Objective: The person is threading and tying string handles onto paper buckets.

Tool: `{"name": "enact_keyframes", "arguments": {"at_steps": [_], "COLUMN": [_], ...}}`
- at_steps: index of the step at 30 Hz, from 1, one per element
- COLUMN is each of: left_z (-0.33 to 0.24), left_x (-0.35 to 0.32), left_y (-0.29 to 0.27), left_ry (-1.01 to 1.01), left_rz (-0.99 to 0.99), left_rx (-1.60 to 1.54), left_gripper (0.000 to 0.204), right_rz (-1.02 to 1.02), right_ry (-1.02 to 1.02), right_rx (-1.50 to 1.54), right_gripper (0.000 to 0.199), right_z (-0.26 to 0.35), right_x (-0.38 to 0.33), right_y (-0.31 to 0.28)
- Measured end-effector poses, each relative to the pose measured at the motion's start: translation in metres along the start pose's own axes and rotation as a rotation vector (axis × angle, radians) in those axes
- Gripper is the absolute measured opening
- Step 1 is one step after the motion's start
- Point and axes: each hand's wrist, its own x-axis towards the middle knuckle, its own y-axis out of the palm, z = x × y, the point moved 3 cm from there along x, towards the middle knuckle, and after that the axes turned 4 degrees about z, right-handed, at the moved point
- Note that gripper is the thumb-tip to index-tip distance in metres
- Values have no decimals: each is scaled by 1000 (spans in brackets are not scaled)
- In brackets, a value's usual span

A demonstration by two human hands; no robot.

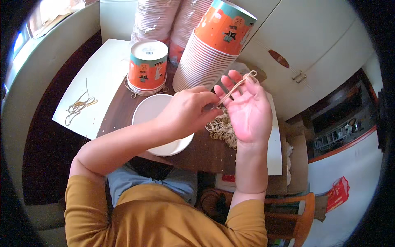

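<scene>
My right hand (247, 109) is raised palm-up with the fingers spread, and a tan rubber band (238, 86) is looped over its fingertips. My left hand (190, 110) pinches the lower end of that band and pulls it taut. Under both hands lies a pile of tan rubber bands (222, 128) on the dark wooden table (205, 152). A white round lid (158, 123) lies on the table beneath my left wrist.
An upturned orange paper cup (147, 68) stands behind the lid. A tall tilted stack of orange cups (214, 45) and wrapped cup stacks (156, 18) stand at the back. Loose bands (80, 105) lie on a white sheet (96, 82) at left. A wooden chair (288, 214) is at lower right.
</scene>
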Motion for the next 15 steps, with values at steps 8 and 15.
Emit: {"name": "enact_keyframes", "arguments": {"at_steps": [8,15], "left_z": [14,2], "left_x": [-20,-43], "left_y": [-9,-44], "left_ry": [-394,-577], "left_rz": [380,590], "left_rx": [-528,-434], "left_gripper": [22,19], "right_rz": [-5,-8], "right_ry": [-134,-135], "right_rx": [-9,119], "right_gripper": [10,9], "right_z": [27,46], "right_x": [-4,-9], "right_y": [-30,-60]}}
